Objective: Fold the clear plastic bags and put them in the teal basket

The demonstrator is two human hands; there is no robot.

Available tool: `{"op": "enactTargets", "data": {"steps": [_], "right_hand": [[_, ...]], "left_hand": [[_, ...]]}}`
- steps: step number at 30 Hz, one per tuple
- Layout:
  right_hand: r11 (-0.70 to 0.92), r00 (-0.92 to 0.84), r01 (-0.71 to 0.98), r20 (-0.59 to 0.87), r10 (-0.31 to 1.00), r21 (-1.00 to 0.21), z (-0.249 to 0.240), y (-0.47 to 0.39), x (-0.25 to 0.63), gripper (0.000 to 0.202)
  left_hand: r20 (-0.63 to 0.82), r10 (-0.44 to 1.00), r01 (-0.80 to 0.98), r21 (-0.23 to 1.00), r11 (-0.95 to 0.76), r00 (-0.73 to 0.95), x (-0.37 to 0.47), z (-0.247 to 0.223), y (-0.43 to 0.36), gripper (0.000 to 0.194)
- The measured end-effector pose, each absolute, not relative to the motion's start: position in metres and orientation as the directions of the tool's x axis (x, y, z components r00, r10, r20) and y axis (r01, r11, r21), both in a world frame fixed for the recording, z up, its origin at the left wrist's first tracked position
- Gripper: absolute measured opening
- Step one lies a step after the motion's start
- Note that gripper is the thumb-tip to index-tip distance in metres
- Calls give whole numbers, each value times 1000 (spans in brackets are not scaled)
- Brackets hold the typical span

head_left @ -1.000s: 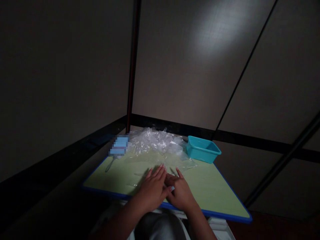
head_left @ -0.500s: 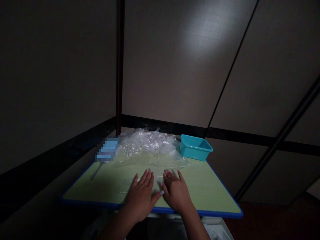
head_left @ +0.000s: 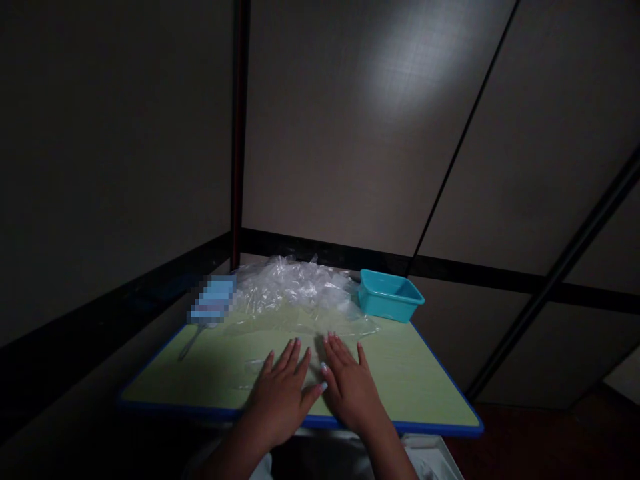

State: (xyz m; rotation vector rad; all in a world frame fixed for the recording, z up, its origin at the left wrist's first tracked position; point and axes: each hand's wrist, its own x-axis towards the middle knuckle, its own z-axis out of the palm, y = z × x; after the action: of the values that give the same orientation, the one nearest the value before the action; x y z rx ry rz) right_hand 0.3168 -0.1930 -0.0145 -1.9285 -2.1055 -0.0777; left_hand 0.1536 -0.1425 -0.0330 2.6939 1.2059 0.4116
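My left hand (head_left: 283,393) and my right hand (head_left: 350,387) lie flat, palms down and fingers spread, side by side on a green table with a blue edge (head_left: 430,373). Under and in front of the hands lies a flat clear plastic sheet or bag (head_left: 255,367), hard to make out in the dim light. Neither hand grips anything. A heap of crumpled clear plastic bags (head_left: 295,283) sits at the far side of the table, beyond my fingertips.
A teal plastic tub (head_left: 389,295) stands at the table's far right corner. A blurred blue item (head_left: 213,300) rests at the far left, with a thin handle-like piece (head_left: 190,340) below it. Dark panelled walls enclose the table.
The view has shifted left and down since the first frame. My hands have stayed flat on the table, the right one sliding slightly forward beside the left.
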Motion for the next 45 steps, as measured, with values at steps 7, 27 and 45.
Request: {"op": "enactTargets", "data": {"steps": [7,27,45], "right_hand": [[189,-160,960,146,976,-206,-21,-184,310,46],[155,-139,973,103,985,-170,-13,-187,303,50],[244,-238,968,97,966,-59,-30,-177,313,60]], "left_hand": [[180,741,692,272,-669,646,153,-29,-144,68],[166,749,725,187,-663,642,67,-39,-102,59],[157,764,668,397,-629,626,196,-16,-147,71]]}}
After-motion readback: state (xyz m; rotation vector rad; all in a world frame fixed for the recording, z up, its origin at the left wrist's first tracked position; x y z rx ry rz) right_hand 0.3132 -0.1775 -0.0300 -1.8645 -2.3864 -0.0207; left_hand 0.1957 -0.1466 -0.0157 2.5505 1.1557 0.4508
